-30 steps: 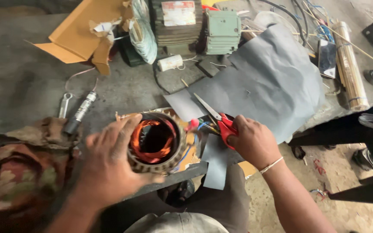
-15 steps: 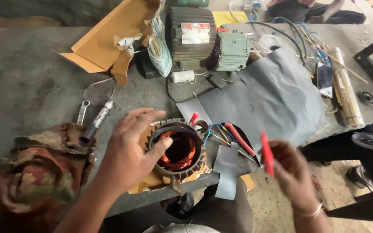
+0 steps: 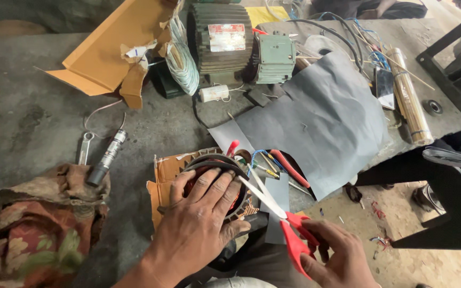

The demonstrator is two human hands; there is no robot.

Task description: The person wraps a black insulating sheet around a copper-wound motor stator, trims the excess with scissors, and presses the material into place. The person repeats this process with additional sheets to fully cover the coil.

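Right hand (image 3: 340, 256) grips the red-handled scissors (image 3: 286, 224), blades parted and pointing toward the motor stator (image 3: 214, 178) just ahead. Left hand (image 3: 201, 226) lies flat, fingers spread over the stator's copper windings. Beyond, grey insulation sheet (image 3: 321, 117); farther back, a torn cardboard box (image 3: 108, 53) beside a finned electric motor (image 3: 222, 40).

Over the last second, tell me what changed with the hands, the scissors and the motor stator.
The right hand swung the red-handled scissors out to the right, then brought them back, open blades now pointing at the stator. The left hand slid from the stator's left rim to lie flat over its top. The stator stays on its cardboard; the grey sheet, green motor and patterned cloth lie unchanged.
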